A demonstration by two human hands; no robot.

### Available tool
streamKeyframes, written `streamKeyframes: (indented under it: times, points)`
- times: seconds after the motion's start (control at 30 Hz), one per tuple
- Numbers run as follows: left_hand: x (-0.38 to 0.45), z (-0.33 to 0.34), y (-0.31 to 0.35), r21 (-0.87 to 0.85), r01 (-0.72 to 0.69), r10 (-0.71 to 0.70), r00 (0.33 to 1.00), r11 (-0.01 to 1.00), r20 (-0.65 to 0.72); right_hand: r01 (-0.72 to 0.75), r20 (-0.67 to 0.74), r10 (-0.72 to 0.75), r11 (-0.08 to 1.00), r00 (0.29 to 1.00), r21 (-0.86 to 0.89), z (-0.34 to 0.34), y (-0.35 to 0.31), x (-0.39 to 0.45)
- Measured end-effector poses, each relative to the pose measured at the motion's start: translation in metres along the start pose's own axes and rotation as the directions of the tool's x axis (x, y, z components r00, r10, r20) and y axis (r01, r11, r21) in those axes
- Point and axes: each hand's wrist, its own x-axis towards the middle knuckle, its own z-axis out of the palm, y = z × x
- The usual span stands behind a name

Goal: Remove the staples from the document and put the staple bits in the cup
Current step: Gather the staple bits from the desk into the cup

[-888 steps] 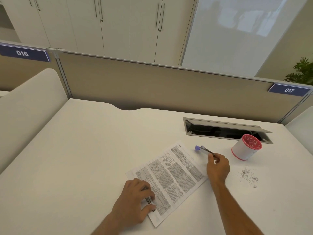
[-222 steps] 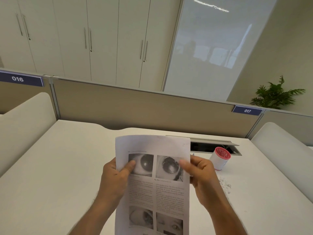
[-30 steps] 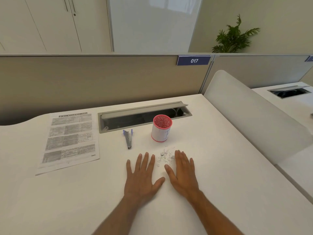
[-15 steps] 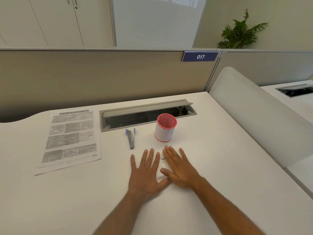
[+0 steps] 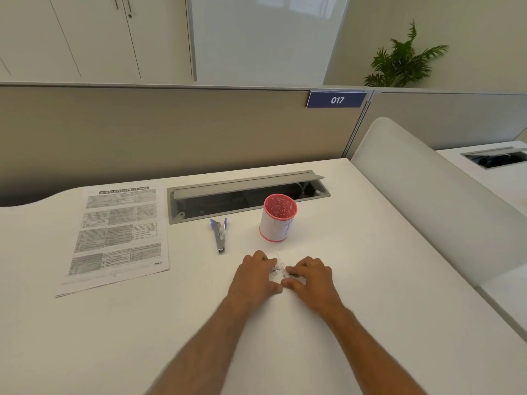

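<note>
A small heap of staple bits (image 5: 280, 269) lies on the white desk between my two hands. My left hand (image 5: 254, 277) rests at its left, fingers curled in against the heap. My right hand (image 5: 310, 277) rests at its right, fingers curled the same way, thumbs nearly touching in front. The pink-rimmed white cup (image 5: 278, 218) stands upright just behind the heap. The printed document (image 5: 119, 232) lies flat at the left. The staple remover (image 5: 220, 235), metal with purple grips, lies between the document and the cup.
An open grey cable tray (image 5: 245, 195) is set into the desk behind the cup. A beige partition runs along the back. A white curved divider (image 5: 427, 189) bounds the desk on the right.
My hands lay flat with fingers spread on either side of the bits. They have come together and the fingers have curled, gathering the bits into a tighter heap.
</note>
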Motion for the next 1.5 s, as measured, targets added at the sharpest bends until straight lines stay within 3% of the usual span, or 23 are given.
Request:
streamKeyframes:
  times: [0.13, 0.27, 0.4, 0.57, 0.73, 0.9, 1.07, 1.3, 1.5]
  points:
    - [0.004, 0.001, 0.003, -0.046, 0.027, -0.027, 1.0, 0.999, 0.0, 0.038, -0.076, -0.037, 0.999, 0.996, 0.005, 0.005, -0.001, 0.004]
    - [0.007, 0.002, 0.004, -0.042, 0.039, -0.04, 0.999, 0.998, -0.01, 0.18, -0.163, -0.211, 0.966, 0.964, -0.187, 0.013, 0.003, 0.004]
    - [0.011, 0.004, 0.007, -0.006, 0.039, -0.04, 0.999, 0.999, -0.03, 0.253, -0.129, -0.295, 0.929, 0.947, -0.269, 0.012, 0.003, 0.007]
    - [0.016, 0.009, 0.01, 0.013, 0.062, -0.061, 0.996, 0.998, -0.064, 0.209, -0.107, -0.215, 0.976, 0.971, -0.063, 0.003, 0.003, 0.006]
    - [0.02, 0.016, 0.013, 0.056, 0.065, -0.058, 0.992, 0.996, -0.113, 0.142, -0.269, -0.078, 0.963, 0.96, 0.229, -0.025, -0.011, 0.019]
    - [0.02, 0.022, 0.012, 0.16, 0.013, 0.011, 0.989, 0.987, -0.144, 0.195, -0.391, -0.094, 0.954, 0.916, 0.227, -0.058, -0.039, 0.059]
    - [0.016, 0.023, 0.015, 0.268, -0.052, 0.103, 0.978, 0.962, -0.179, 0.115, -0.278, -0.096, 0.992, 0.956, 0.055, -0.074, -0.057, 0.109]
    - [0.019, 0.026, 0.012, 0.319, -0.126, 0.182, 0.972, 0.939, -0.151, 0.045, 0.047, -0.032, 0.949, 0.998, -0.311, -0.072, -0.071, 0.13]
    - [0.019, 0.028, 0.008, 0.295, -0.162, 0.22, 0.959, 0.942, -0.177, 0.048, 0.052, -0.03, 0.921, 0.998, -0.386, -0.068, -0.074, 0.132]
